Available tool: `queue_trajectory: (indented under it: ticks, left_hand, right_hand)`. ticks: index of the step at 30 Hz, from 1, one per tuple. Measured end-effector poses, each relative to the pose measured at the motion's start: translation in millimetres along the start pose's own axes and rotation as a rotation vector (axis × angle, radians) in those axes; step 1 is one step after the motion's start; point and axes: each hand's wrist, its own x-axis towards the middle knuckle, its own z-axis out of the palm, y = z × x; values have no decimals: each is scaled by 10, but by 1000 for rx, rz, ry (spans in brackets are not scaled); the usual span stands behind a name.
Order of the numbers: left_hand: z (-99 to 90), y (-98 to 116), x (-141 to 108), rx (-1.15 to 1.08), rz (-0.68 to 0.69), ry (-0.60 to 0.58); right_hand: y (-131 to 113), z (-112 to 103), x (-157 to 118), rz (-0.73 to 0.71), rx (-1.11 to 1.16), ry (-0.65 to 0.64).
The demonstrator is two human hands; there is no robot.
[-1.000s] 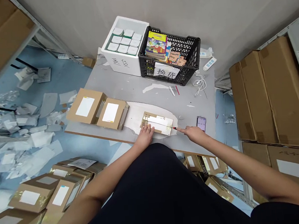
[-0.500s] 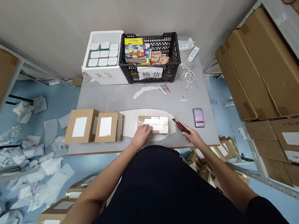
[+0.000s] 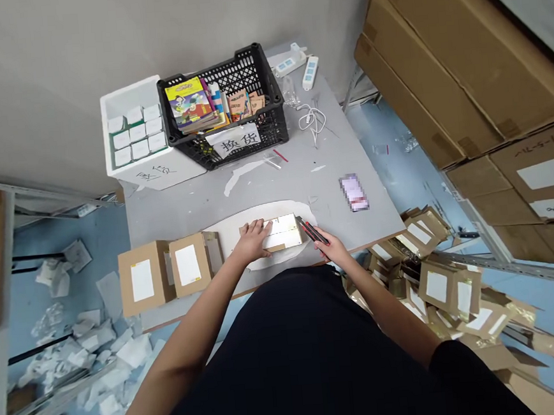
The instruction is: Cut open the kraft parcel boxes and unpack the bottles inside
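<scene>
Right grip point(image 3: 332, 248), wrapped round the cutter point(image 3: 311, 231), has neared the carton point(image 3: 285, 231) (left grip point(image 3: 252, 241) spread atop).

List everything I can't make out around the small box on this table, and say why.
All in the head view:
Small box: left part mostly covered by the left grip; contents hidden by its walls.
Knife: handle's end hidden by the right grip; its tip is too small to tell whether it touches the box.
Phone: screen blurred.
Colourful book: title too small.
Upper-right carton: cut off by the edge.
</scene>
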Motion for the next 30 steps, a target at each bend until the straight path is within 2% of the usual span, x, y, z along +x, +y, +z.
queue_trajectory:
  ticks: [7, 18, 30]
  left_hand:
    - [4, 29, -24, -14, -4, 7]
    - [-9, 58, -43, 6, -11, 18]
    - [39, 54, -20, 33, -15, 40]
  right_hand:
    - [52, -26, -34, 21, -76, 5]
    - [129, -139, -83, 16, -164, -80]
    - [-59, -298, -238, 66, -213, -149]
